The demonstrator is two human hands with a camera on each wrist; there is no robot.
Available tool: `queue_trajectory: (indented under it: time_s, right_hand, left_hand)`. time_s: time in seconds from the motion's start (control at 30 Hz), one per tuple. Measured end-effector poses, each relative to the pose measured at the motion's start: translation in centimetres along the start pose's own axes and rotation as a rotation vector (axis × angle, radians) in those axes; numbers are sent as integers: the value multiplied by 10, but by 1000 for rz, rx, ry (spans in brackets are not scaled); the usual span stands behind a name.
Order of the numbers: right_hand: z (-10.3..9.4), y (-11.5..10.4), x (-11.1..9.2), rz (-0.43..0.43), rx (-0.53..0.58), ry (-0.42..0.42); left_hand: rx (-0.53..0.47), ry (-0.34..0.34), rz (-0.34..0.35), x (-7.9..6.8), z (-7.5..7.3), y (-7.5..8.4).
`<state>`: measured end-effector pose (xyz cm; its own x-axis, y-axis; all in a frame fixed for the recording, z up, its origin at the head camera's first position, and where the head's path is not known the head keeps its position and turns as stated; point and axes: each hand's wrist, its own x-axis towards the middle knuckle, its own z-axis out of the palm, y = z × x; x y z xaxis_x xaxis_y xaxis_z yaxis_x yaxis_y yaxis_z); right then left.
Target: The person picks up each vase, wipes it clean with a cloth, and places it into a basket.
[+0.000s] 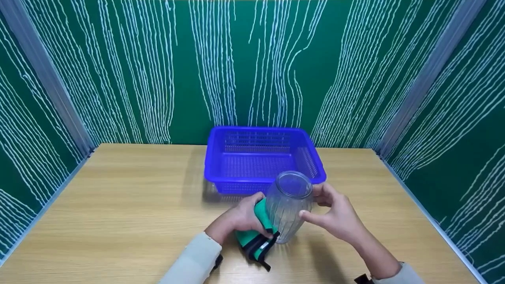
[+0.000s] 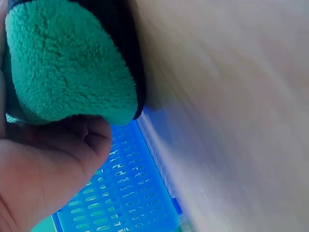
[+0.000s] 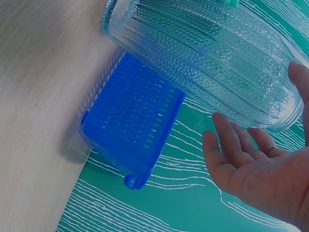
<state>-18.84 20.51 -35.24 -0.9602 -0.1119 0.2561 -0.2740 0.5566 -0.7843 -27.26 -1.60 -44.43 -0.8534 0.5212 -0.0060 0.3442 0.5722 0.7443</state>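
My left hand (image 1: 246, 215) grips a fluffy green cloth (image 1: 247, 237) with black edging, bunched against the left side of a clear glass jar (image 1: 286, 215). In the left wrist view, fingers curl under the cloth (image 2: 72, 67), and the jar is hidden there. The ribbed jar stands tilted, its mouth up; whether its base touches the table cannot be told. My right hand (image 1: 337, 215) is at the jar's right side, fingers spread and relaxed. Its thumb meets the glass near the rim in the right wrist view, with the other fingertips (image 3: 219, 118) at the jar's edge.
A blue plastic basket (image 1: 252, 180) with perforated sides sits just behind the jar, near the back of the wooden table (image 1: 138, 205). Green panels (image 1: 252, 79) with wavy white lines enclose the back and both sides.
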Motion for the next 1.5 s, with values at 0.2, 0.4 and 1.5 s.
queue_trajectory:
  time_s: [0.2, 0.4, 1.5]
  right_hand:
    - [0, -2, -1, 13, -29, -7]
    - [0, 1, 0, 19, -38, -13]
    - [1, 30, 8, -64, -44, -26]
  left_hand:
    - [7, -42, -9, -1, -5, -1]
    - [-83, -67, 15, -3, -14, -2]
    - [-491, 72, 113, -11, -44, 39]
